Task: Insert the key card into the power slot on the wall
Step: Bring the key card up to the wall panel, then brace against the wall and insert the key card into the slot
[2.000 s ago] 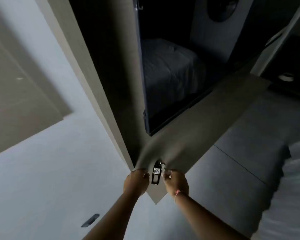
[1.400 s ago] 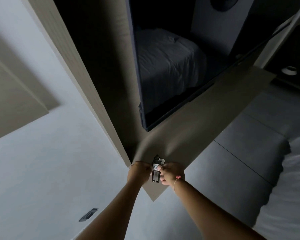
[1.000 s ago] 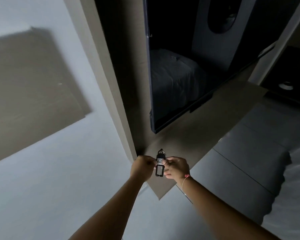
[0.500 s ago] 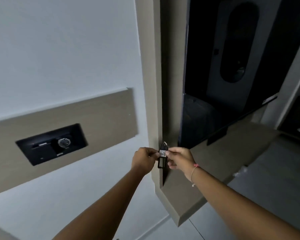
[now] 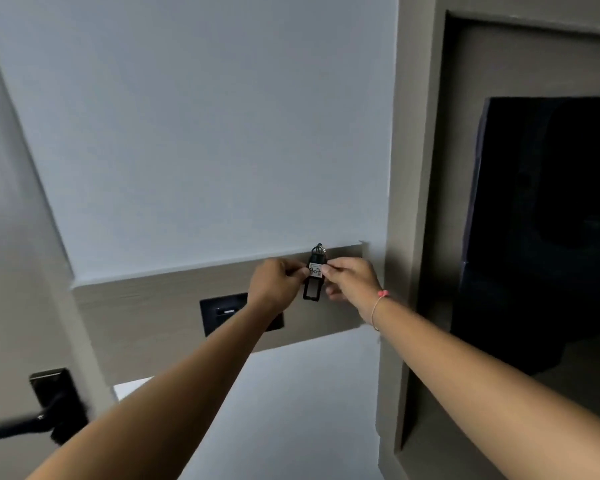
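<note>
A small black key card [image 5: 313, 281] with a white label and a metal ring on top hangs upright between my two hands. My left hand [image 5: 278, 283] pinches its left edge and my right hand [image 5: 351, 278] pinches its right edge. The black power slot panel [image 5: 222, 313] is set in a beige wooden strip [image 5: 142, 313] on the white wall, below and to the left of the card. My left forearm covers the right half of the panel. A thin pale slit shows on its visible left part. The card is apart from the panel.
A black door handle plate [image 5: 54, 396] with a lever sits at the lower left. A beige frame [image 5: 409, 202] runs down the right of the wall, and a dark screen [image 5: 548, 216] fills the recess beyond it.
The view swung up and left from the floor and shelf to the wall. Both hands rose with the key card held between them, and the power slot panel came into view under my left hand.
</note>
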